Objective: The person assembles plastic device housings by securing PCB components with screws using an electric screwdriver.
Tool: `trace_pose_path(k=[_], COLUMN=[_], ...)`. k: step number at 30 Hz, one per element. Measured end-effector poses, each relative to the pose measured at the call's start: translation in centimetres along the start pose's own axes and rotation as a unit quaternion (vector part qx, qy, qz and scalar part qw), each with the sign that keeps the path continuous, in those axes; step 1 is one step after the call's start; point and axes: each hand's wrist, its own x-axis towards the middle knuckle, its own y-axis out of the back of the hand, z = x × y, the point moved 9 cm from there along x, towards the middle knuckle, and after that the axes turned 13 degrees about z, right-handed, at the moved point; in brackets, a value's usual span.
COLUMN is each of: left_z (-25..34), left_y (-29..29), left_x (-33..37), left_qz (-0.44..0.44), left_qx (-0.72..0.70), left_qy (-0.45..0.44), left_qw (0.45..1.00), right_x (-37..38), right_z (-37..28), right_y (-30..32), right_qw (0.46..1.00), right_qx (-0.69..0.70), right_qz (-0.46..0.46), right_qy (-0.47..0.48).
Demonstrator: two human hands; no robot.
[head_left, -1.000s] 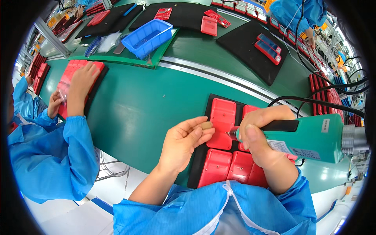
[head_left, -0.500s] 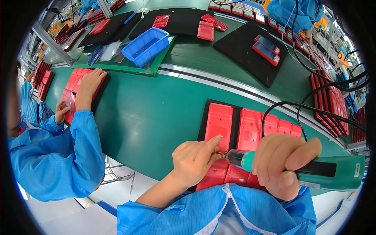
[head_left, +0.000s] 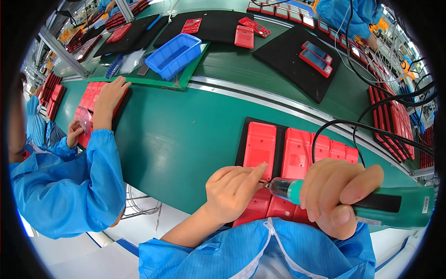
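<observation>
My right hand [head_left: 341,197] is wrapped round a green electric screwdriver [head_left: 416,207], held sideways with its clear nose toward the left. At its metal tip, my left hand [head_left: 230,193] has its fingers drawn together; anything pinched in them is too small to make out. The left index finger reaches over the lower end of a red plastic housing [head_left: 261,144]. More red housings [head_left: 297,149] lie in rows beside it on a black mat [head_left: 241,151], and my hands hide part of them.
A co-worker's hands [head_left: 109,100] work over red housings at the left. Beyond the metal rail lie a blue bin [head_left: 174,56], a black mat [head_left: 297,60] with two screened devices, and stacked red parts [head_left: 392,123]. A black cable [head_left: 353,123] arches above the housings at right.
My left index finger has shifted slightly to the right beside the screwdriver tip. The screwdriver and my right hand have moved very slightly right. The co-worker's nearer arm has also shifted right.
</observation>
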Motion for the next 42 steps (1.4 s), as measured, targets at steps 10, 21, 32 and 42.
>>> trace_pose_path(k=[10, 21, 32, 42], left_z=[0.3, 1.0, 1.0, 0.0], left_y=[-0.1, -0.1, -0.5, -2.0], left_x=[0.0, 0.2, -0.1, -1.1], left_qz=[-0.004, -0.017, -0.018, -0.093], left_qx=[0.009, -0.016, -0.088, -0.14], left_qy=[-0.015, -0.047, -0.009, 0.119], left_qw=[1.0, 0.999, 0.996, 0.978], right_x=[0.1, 0.1, 0.1, -0.1], right_z=[0.0, 0.0, -0.1, 0.0], right_y=[0.0, 0.0, 0.6, 1.3], right_qw=[1.0, 1.0, 0.999, 0.994], right_qx=[0.016, -0.001, 0.012, 0.052], right_qz=[0.005, 0.0, 0.039, -0.002], right_qy=[-0.001, -0.004, -0.024, -0.093])
